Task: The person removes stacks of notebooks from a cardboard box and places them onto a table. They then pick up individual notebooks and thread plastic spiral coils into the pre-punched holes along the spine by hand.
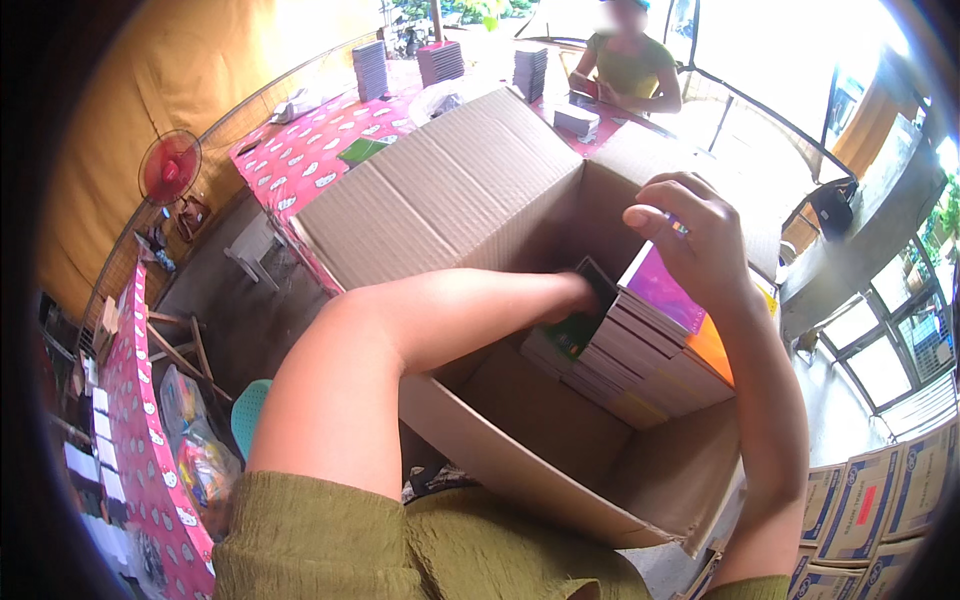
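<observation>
Inside my brown corrugated-cardboard box (430,200), the purple-and-orange-covered book stack (640,345) sits at three o'clock; it could slide if my left hand (577,293) tugs the dark green book (572,333) alongside. Blur hides that grip; I can't tell. My right hand (705,225) hovers, fingers curved apart, seemingly empty.

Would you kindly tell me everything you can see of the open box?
The box is large, brown, apparently corrugated cardboard. Its top is open, flaps spread outward. Stacked books occupy its right part; bare cardboard shows nearer the person. The left hand reaches inside; the right hand is raised near its right side. Its underside is hidden.
</observation>
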